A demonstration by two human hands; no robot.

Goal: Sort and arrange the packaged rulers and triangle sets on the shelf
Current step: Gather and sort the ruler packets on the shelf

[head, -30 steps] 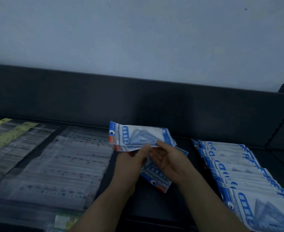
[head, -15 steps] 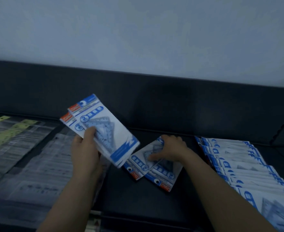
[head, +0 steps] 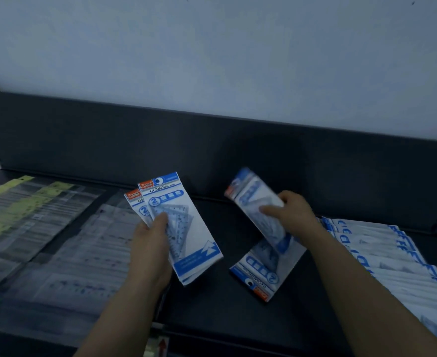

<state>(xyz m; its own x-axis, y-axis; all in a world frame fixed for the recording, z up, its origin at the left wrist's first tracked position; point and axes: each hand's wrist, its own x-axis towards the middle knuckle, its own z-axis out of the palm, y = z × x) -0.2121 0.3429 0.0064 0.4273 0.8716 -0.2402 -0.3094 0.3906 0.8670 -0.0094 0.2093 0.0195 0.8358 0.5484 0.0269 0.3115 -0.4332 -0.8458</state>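
Behind everything, a pale wall point(head: 212, 47) above a dark back panel point(head: 160, 140). Below that, a dark shelf point(head: 212, 318) laid with packets. On its left part, overlapping clear ruler packets point(head: 65, 253) lying flat, some with yellow tops point(head: 19, 202) at the far left. Along its right side, a fanned row of blue-and-white triangle sets point(head: 392, 253), each overlapping the next. Over the middle, two triangle packets point(head: 186, 228) raised off the shelf, stacked slightly askew, orange-and-blue headers pointing away, gripped by the left hand point(head: 149, 251) with the thumb across the front. To the right, one blurred packet point(head: 256, 202), tilted and lifted, held by the right hand point(head: 293, 215) with fingers curled round its right edge. Directly beneath that, a single packet point(head: 263, 274) flat on the shelf, header toward the near edge, between the held stack and the fanned row.
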